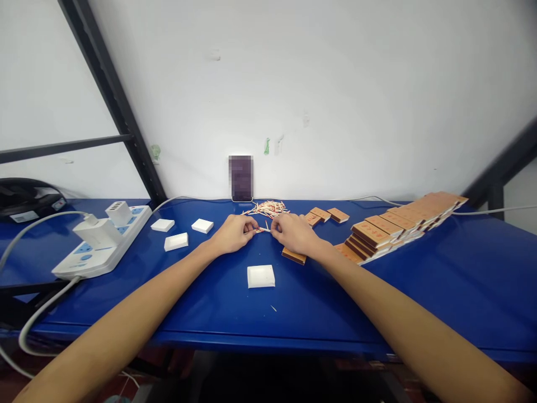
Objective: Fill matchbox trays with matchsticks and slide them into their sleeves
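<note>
A few matches (264,229) lie between my two hands, just above or on the blue table. The fingertips of my left hand (235,234) are pinched at their left ends. My right hand (294,233) has its fingers closed at the other ends. Behind the hands is a loose heap of matches (272,209). A white matchbox tray (260,276) sits nearer to me, its inside facing up. Partly under my right wrist is a brown matchbox cover (294,256).
Brown matchboxes (373,234) are stacked in rows at the right, with several loose brown covers (338,215) behind my right hand. White trays (176,242) lie at the left beside a power strip (104,252). A phone-like device (241,178) leans on the wall. One stray match (273,308) lies near the table's front edge.
</note>
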The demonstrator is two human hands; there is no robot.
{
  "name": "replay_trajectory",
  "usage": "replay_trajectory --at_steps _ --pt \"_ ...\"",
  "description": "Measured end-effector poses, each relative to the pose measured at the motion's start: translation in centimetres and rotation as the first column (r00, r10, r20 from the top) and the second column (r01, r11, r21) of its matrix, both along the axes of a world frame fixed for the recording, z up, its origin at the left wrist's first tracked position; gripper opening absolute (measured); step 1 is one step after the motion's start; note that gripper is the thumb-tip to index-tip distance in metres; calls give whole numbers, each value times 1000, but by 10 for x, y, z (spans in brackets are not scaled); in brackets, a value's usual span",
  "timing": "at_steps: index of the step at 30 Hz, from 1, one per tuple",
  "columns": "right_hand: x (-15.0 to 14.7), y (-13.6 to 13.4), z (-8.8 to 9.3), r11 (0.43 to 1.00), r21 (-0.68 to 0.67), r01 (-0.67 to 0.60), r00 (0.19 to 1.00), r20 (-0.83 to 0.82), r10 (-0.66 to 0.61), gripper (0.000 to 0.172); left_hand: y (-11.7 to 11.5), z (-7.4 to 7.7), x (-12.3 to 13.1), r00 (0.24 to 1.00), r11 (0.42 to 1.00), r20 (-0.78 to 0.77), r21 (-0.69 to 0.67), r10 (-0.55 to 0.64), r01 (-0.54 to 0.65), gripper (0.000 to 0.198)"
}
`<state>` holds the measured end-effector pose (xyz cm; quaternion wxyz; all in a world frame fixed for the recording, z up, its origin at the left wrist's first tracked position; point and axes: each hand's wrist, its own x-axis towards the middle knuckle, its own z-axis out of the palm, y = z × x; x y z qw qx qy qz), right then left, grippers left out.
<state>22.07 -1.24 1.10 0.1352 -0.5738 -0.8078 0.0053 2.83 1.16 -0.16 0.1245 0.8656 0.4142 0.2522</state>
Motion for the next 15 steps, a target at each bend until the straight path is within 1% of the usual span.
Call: replay_trajectory --at_steps 4,8,12,15 --pt "1 1 0 998 31 55 997 -58 -53 20 1 -1 -1 1000 999 8 -14 28 -28 13" --pt "1 4 -2 991 11 137 988 -74 -135 17 2 -2 -2 997 996 -13 -23 82 -82 16" --pt "0 8 -6 990 -7 141 988 -63 -141 19 2 -2 -3 993 994 -45 -11 113 -113 20" --pt "-2 10 -7 989 -17 150 986 -68 -151 20 2 -2 -2 991 995 -96 26 97 -95 24"
